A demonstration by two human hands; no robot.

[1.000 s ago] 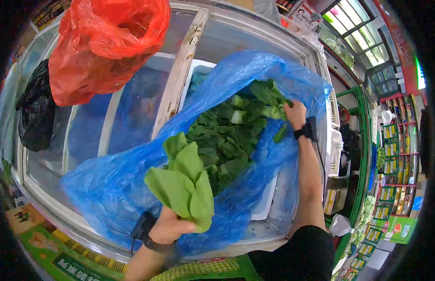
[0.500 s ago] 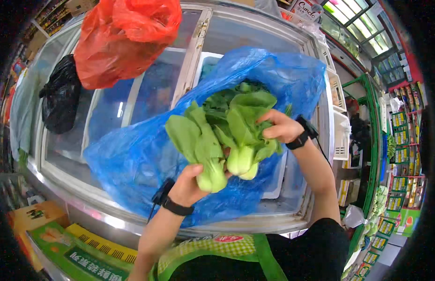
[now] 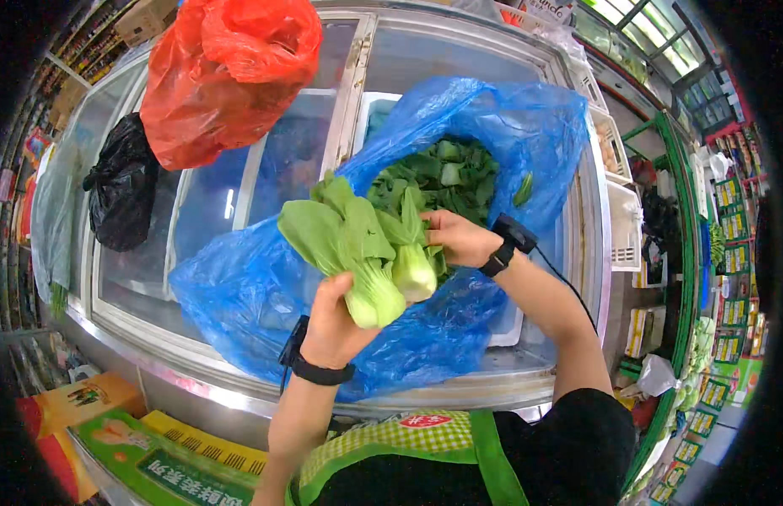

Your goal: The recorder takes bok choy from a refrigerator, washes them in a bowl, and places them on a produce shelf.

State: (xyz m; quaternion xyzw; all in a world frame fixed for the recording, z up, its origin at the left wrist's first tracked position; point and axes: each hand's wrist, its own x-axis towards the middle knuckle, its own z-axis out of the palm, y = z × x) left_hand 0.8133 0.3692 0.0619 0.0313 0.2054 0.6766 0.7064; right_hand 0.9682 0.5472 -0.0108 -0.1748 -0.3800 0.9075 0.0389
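My left hand (image 3: 335, 326) is closed round a pale-stemmed bok choy (image 3: 368, 282), its broad leaves fanning up to the left. Against it lies a second bok choy (image 3: 412, 271), stem toward me. My right hand (image 3: 465, 239) pinches the leafy edge of this second head; its fingertips are partly hidden behind the leaves. Both heads are above a wide-mouthed blue plastic bag (image 3: 265, 291), in which more dark green leafy vegetables (image 3: 450, 173) show. One loose leaf (image 3: 524, 190) clings to the bag's inner right side.
Under the bag is a glass-topped chest freezer (image 3: 408, 55) with metal frame edges. A red plastic bag (image 3: 227, 84) and a black bag (image 3: 121, 185) rest at its left. White plastic baskets (image 3: 625, 228) line the right side; cardboard boxes (image 3: 96, 401) stand at lower left.
Both hands have shifted left with the bok choy, the right one farther. The second head now sits tight against the first, uncovering more of the greens inside the blue bag.
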